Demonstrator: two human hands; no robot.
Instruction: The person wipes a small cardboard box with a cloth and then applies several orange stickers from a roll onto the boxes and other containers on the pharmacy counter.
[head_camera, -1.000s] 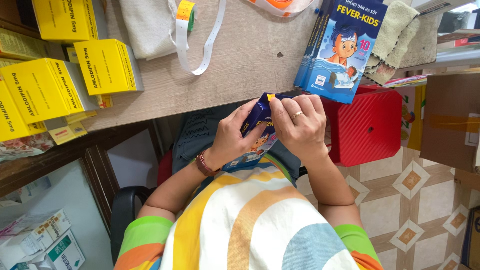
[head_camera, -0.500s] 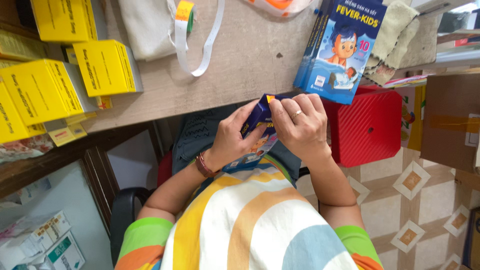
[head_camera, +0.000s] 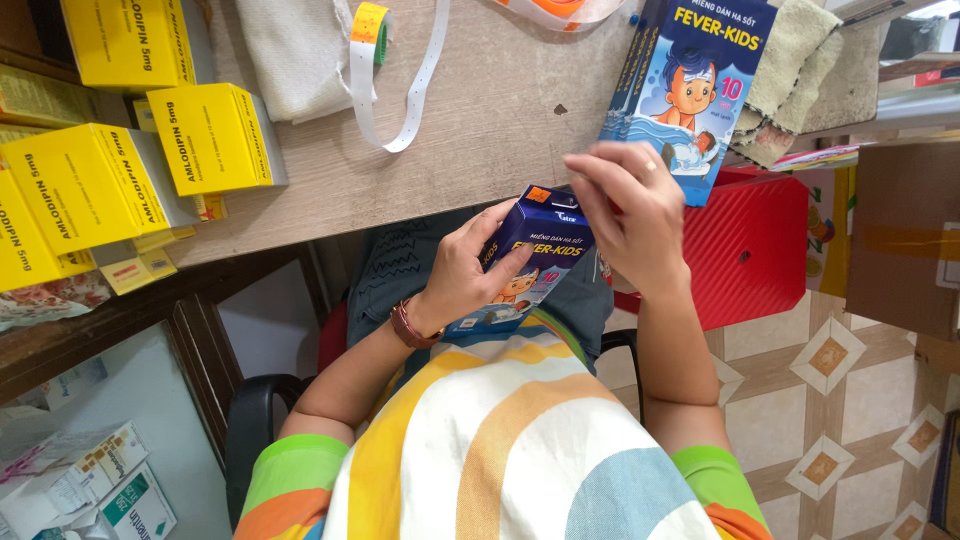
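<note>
Yellow boxes (head_camera: 100, 190) stand in rows at the far left of the tabletop (head_camera: 480, 140), and white cartons (head_camera: 95, 480) lie on a lower shelf below them. Further right a pale cloth (head_camera: 295, 55) rests on the tabletop, with a roll of label tape (head_camera: 372, 22) beside it and its white strip looping down over the wood. Below the tabletop edge the left hand (head_camera: 465, 270) wraps the left side of a small blue box (head_camera: 535, 250), fingers curled shut round it and the thumb lying across its printed face; a bracelet (head_camera: 405, 325) sits at that wrist. The box is held over the lap, just under the tabletop edge, tilted with one orange-marked end up. The right hand (head_camera: 630, 215) is above and to the right of it, fingertips pinched at the box's upper end, so this grip is closed on the box too. Half a second ago both hands sat close together with the box almost hidden between them; now the right hand has lifted, and far more of the blue face shows. A stack of larger blue boxes (head_camera: 690, 80) lies on the tabletop above the right hand, a folded towel (head_camera: 800, 70) next to it, and a red stool (head_camera: 760, 250) stands on the tiled floor (head_camera: 850, 400).
</note>
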